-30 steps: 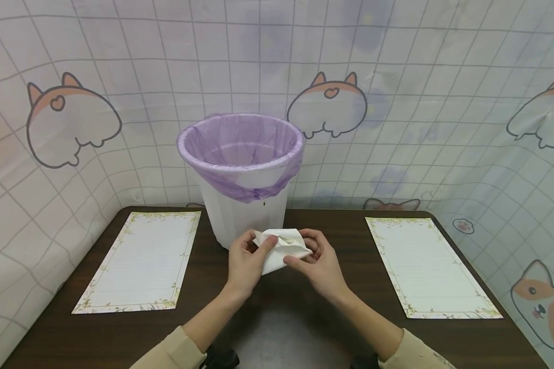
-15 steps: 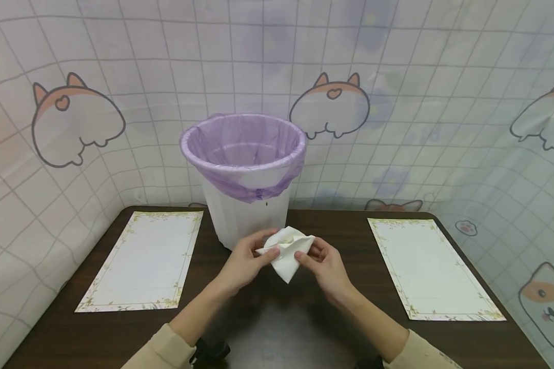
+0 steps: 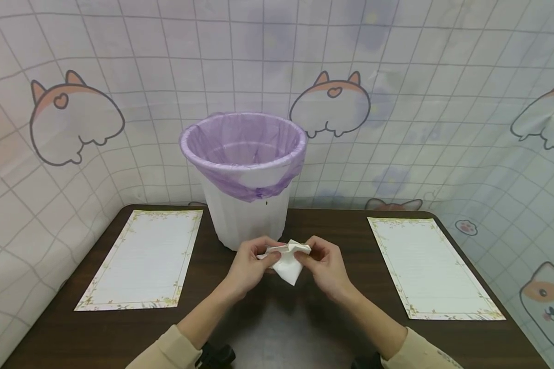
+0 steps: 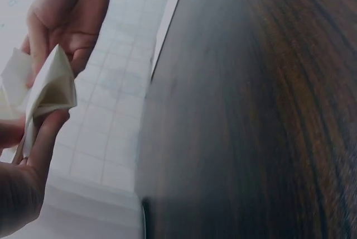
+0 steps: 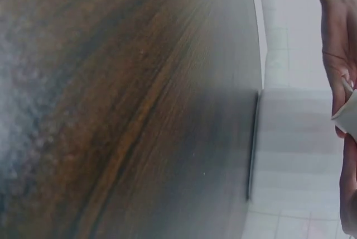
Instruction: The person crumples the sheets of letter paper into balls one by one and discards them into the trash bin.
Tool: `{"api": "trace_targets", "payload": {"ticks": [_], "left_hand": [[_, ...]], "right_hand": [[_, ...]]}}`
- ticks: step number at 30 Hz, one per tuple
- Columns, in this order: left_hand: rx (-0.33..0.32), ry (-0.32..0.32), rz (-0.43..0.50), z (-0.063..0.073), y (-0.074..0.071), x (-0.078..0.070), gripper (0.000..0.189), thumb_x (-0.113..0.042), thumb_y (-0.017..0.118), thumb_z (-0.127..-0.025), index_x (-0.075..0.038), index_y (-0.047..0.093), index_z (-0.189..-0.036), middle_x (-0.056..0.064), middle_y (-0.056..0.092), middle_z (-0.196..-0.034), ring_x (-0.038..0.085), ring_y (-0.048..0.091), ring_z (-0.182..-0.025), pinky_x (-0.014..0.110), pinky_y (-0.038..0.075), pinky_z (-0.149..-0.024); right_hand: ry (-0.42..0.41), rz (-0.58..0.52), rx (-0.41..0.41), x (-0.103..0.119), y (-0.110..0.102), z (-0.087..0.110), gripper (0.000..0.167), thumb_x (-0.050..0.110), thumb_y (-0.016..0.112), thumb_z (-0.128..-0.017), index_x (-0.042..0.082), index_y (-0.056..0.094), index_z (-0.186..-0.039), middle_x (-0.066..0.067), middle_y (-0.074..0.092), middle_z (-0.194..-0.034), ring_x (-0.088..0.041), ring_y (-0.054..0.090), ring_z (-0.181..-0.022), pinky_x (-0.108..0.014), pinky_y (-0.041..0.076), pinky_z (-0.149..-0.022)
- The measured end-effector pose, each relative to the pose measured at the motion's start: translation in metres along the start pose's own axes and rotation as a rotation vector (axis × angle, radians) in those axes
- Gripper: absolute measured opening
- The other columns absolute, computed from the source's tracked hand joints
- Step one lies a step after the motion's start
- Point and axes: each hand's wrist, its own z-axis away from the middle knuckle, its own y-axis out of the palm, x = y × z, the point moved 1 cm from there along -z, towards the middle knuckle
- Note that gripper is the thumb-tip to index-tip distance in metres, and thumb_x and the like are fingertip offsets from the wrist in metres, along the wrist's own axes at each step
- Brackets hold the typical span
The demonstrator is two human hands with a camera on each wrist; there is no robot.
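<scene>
A crumpled white tissue (image 3: 288, 266) is held between both hands, above the dark table in front of the bin. My left hand (image 3: 249, 267) pinches its left side, thumb on the near face and fingers behind. On the other side my right hand (image 3: 327, 266) pinches the upper right edge between thumb and fingers. The tissue's lower corner hangs in a point between the thumbs. In the left wrist view the tissue (image 4: 53, 85) shows an open fold. The right wrist view catches only a corner of the tissue (image 5: 348, 116).
Behind the hands stands a white bin (image 3: 244, 220) with a purple liner (image 3: 258, 192) folded over its rim. A bordered sheet of paper (image 3: 143, 261) lies on the left of the table (image 3: 277, 328), and another sheet (image 3: 436, 269) lies on the right.
The tissue has been folded and gathered smaller, its top drawn in between the thumbs. Both hands have shifted slightly and my right fingers have curled in more.
</scene>
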Motion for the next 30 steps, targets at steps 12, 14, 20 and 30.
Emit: {"api": "trace_targets", "payload": {"ticks": [12,14,20,30], "left_hand": [[-0.088,0.203,-0.169,0.001,-0.003,-0.014,0.017,0.001,0.072,-0.095,-0.011,0.081,-0.103,0.004,0.076,-0.105,0.015,0.047,-0.057,0.022,0.037,-0.05],[-0.079,0.246,-0.205,0.002,-0.002,-0.014,0.018,-0.001,0.072,-0.095,-0.014,0.082,-0.102,0.0,0.077,-0.104,0.011,0.041,-0.057,0.023,0.032,-0.05],[-0.083,0.431,-0.299,0.003,0.0,-0.013,0.019,0.001,0.074,-0.092,-0.014,0.082,-0.1,-0.006,0.077,-0.1,0.013,0.068,-0.085,0.026,0.054,-0.073],[-0.096,0.552,-0.38,0.003,0.004,-0.012,0.03,0.014,0.072,-0.088,-0.012,0.083,-0.097,-0.006,0.076,-0.091,0.013,0.058,-0.071,0.026,0.049,-0.063]], "right_hand": [[0.222,-0.437,0.403,0.003,-0.026,-0.009,0.031,0.029,0.037,-0.113,0.018,0.066,-0.114,-0.001,0.063,-0.121,-0.02,0.061,-0.113,-0.048,0.05,-0.098],[0.32,-0.454,0.441,0.002,-0.026,-0.01,0.035,0.035,0.034,-0.114,0.017,0.064,-0.116,-0.003,0.061,-0.124,-0.023,0.062,-0.115,-0.052,0.047,-0.101],[0.412,-0.529,0.567,-0.003,-0.029,-0.009,0.032,0.025,0.044,-0.112,0.007,0.062,-0.132,-0.009,0.057,-0.134,-0.025,0.057,-0.124,-0.055,0.043,-0.107],[0.371,-0.376,0.584,-0.006,-0.024,-0.005,0.054,0.023,0.063,-0.105,-0.016,0.049,-0.139,-0.014,0.062,-0.124,-0.025,0.062,-0.112,-0.055,0.047,-0.104]]}}
